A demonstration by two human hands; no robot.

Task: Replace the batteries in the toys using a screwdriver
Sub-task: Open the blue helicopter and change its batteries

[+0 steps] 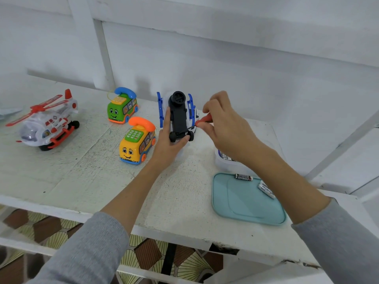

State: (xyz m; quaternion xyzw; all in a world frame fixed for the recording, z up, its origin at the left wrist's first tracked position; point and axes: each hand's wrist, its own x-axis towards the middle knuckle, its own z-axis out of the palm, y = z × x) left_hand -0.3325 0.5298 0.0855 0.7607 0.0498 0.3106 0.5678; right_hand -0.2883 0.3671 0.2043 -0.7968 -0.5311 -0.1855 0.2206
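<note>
Blue-and-white toy (178, 115), centre frame, inverted, black underside up. Red-handled screwdriver (203, 120) at its right side; tip apparently hidden.

white table (86, 181), toys (137, 141), teal lid (244, 210)

White painted worn tabletop (86, 177); white plank wall (246, 58) behind; brown-and-cream patterned floor (143, 255) below; teal lid (244, 203) at right; clear tub (220, 162) beyond it.
</note>
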